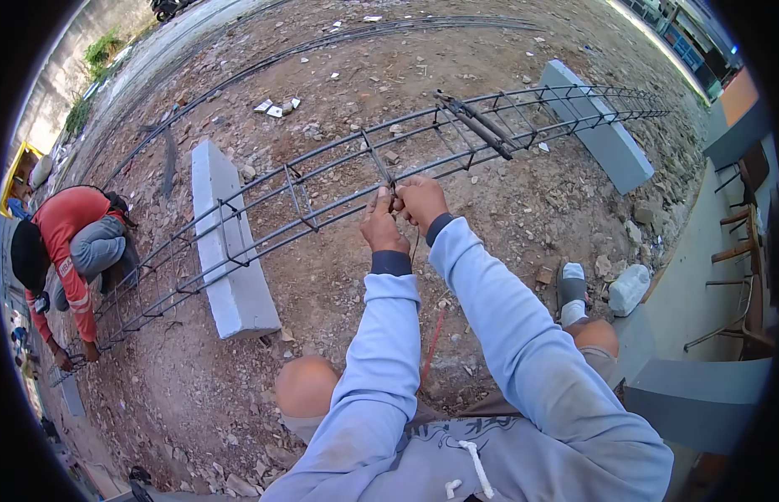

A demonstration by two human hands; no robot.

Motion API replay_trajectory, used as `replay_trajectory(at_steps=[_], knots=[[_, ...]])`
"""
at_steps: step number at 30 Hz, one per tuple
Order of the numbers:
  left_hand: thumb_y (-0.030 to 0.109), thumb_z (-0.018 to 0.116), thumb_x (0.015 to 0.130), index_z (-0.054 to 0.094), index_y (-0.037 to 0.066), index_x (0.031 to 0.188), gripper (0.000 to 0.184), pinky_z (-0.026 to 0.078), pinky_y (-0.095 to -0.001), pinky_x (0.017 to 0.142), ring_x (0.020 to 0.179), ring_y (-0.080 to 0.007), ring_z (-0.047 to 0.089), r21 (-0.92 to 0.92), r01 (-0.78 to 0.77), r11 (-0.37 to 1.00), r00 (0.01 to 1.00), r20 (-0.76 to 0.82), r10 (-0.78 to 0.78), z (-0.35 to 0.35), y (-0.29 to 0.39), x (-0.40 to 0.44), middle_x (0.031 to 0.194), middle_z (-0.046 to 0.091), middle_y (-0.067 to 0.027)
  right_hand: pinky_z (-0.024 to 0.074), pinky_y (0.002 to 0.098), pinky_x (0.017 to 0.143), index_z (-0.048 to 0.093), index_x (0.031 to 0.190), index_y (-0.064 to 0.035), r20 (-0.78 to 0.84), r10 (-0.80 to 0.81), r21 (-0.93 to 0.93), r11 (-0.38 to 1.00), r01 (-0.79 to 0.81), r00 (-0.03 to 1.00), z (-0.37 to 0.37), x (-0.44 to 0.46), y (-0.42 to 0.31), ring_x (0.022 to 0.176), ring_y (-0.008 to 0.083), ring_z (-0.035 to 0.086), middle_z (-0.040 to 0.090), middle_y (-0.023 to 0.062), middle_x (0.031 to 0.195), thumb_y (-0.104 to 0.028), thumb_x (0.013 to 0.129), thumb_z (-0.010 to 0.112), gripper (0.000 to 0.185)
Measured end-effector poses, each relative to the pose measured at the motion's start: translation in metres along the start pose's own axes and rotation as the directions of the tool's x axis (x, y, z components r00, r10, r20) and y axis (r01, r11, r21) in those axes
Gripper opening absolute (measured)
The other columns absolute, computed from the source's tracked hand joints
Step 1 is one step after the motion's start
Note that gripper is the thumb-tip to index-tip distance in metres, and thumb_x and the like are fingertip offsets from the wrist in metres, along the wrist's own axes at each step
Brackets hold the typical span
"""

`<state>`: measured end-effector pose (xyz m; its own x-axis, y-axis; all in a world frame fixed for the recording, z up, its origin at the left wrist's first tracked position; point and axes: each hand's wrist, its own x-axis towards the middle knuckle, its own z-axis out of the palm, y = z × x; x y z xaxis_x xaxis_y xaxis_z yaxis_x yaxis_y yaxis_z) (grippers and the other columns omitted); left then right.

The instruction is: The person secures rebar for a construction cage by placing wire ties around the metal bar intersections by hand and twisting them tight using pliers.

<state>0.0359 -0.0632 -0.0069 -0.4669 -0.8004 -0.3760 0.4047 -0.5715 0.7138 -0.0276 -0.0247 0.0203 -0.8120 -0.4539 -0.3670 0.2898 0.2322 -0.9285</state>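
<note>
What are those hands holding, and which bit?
Left hand and right hand seem to pinch thin wire at the steel cage; which part can't be told.

The single view looks from the wearer's head, forward and steeply down, over the sweatshirt (507, 456) to the left hand (383, 224) and right hand (422, 202) close ahead; its wide, round field takes in the rebar cage (339, 199) from left to far right.

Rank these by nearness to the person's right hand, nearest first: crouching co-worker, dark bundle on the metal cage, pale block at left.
From the right hand:
1. Dark bundle, ahead, slightly right
2. Pale block, left, under the cage
3. Crouching co-worker, far left
</note>
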Motion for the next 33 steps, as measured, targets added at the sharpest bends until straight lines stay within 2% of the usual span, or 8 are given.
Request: replay_trajectory(at_steps=[3, 4, 6, 10, 12, 21, 30, 33], knots=[[0.023, 0.062, 0.086, 0.065, 0.004, 0.097, 0.022, 0.036, -0.0232, 0.056, 0.061, -0.0067, 0.049, 0.084, -0.007, 0.996, 1.0, -0.021, 0.009, -0.002, -0.003, 0.008, 0.081, 0.064, -0.0013, 0.0294, 0.0299, 0.034, 0.058, 0.063, -0.0001, 0.132, 0.159, -0.215, 0.968, -0.128, 0.979, -0.004, 0.007, -0.026, 0.039, 0.0132, 0.044, 0.053, 0.0067, 0.054, -0.01, 0.08, 0.054, 0.02], [0.022, 0.063, 0.086, 0.064, 0.003, 0.094, 0.021, 0.036, -0.024, 0.057, 0.061, -0.0078, 0.048, 0.098, -0.031, 0.995, 0.999, -0.027, 0.033, -0.002, -0.003, 0.009, 0.079, 0.062, -0.0016, 0.0297, 0.0329, 0.034, 0.059, 0.062, 0.001, 0.275, -0.038, -0.529, 0.829, 0.184, 0.961, -0.006, 0.039, -0.005, 0.039, 0.0157, 0.043, 0.053, 0.0091, 0.053, -0.008, 0.077, 0.053, 0.018], [0.021, 0.063, 0.086, 0.062, 0.001, 0.089, 0.021, 0.036, -0.0257, 0.058, 0.062, -0.0099, 0.046, 0.127, -0.073, 0.989, 0.996, -0.038, 0.078, -0.001, -0.005, 0.012, 0.074, 0.058, -0.0022, 0.0335, 0.0341, 0.036, 0.06, 0.061, 0.0018, 0.44, -0.11, -0.683, 0.603, 0.412, 0.891, -0.007, 0.059, -0.018, 0.04, 0.018, 0.047, 0.056, 0.0115, 0.054, -0.009, 0.076, 0.053, 0.019], [0.023, 0.064, 0.085, 0.061, 0.003, 0.083, 0.02, 0.034, -0.0252, 0.055, 0.06, -0.0096, 0.045, 0.13, 0.001, 0.992, 0.995, -0.095, 0.012, -0.004, -0.013, 0.017, 0.068, 0.054, -0.0002, 0.0483, 0.0375, 0.07, 0.068, 0.078, 0.0, 0.316, 0.014, -0.899, 0.325, 0.295, 0.949, 0.006, 0.016, -0.076, 0.076, 0.0281, 0.063, 0.065, 0.0182, 0.08, -0.023, 0.076, 0.056, 0.026], [0.024, 0.064, 0.085, 0.061, 0.006, 0.083, 0.019, 0.033, -0.025, 0.055, 0.061, -0.0088, 0.046, 0.079, 0.105, 0.991, 0.993, -0.07, -0.099, -0.009, -0.009, 0.018, 0.067, 0.053, 0.0011, 0.0483, 0.0378, 0.086, 0.069, 0.09, -0.0018, 0.238, -0.051, -0.928, 0.281, 0.243, 0.97, 0.01, 0.016, -0.073, 0.095, 0.0319, 0.063, 0.064, 0.0209, 0.1, -0.027, 0.076, 0.059, 0.03], [0.028, 0.064, 0.086, 0.065, 0.011, 0.089, 0.018, 0.026, -0.0228, 0.047, 0.053, -0.0045, 0.045, -0.31, 0.327, 0.893, 0.945, 0.075, -0.32, -0.008, -0.035, 0.029, 0.072, 0.06, 0.0052, 0.052, 0.0431, 0.073, 0.067, 0.081, -0.0006, 0.26, -0.357, -0.914, 0.21, 0.348, 0.897, 0.004, -0.005, -0.047, 0.081, 0.0362, 0.065, 0.065, 0.0216, 0.083, -0.027, 0.076, 0.063, 0.027], [0.012, 0.062, 0.086, 0.061, -0.002, 0.095, 0.017, 0.052, -0.028, 0.062, 0.075, -0.0173, 0.064, -0.348, 0.236, 0.907, 0.962, -0.047, -0.269, 0.006, -0.025, 0.031, 0.087, 0.065, -0.0092, 0.0537, 0.0395, 0.07, 0.068, 0.081, -0.0027, 0.225, -0.393, -0.938, 0.16, 0.307, 0.892, 0.01, -0.013, -0.04, 0.079, 0.0324, 0.066, 0.067, 0.0191, 0.082, -0.024, 0.077, 0.061, 0.023], [0.007, 0.059, 0.086, 0.059, -0.005, 0.098, 0.017, 0.052, -0.0284, 0.064, 0.074, -0.018, 0.063, -0.159, 0.159, 0.974, 0.973, -0.14, -0.182, 0.008, -0.016, 0.031, 0.088, 0.064, -0.0115, 0.0537, 0.0405, 0.068, 0.067, 0.079, -0.0018, 0.238, -0.401, -0.93, 0.167, 0.326, 0.885, 0.01, -0.012, -0.04, 0.076, 0.0334, 0.066, 0.066, 0.0201, 0.079, -0.026, 0.078, 0.06, 0.025]])
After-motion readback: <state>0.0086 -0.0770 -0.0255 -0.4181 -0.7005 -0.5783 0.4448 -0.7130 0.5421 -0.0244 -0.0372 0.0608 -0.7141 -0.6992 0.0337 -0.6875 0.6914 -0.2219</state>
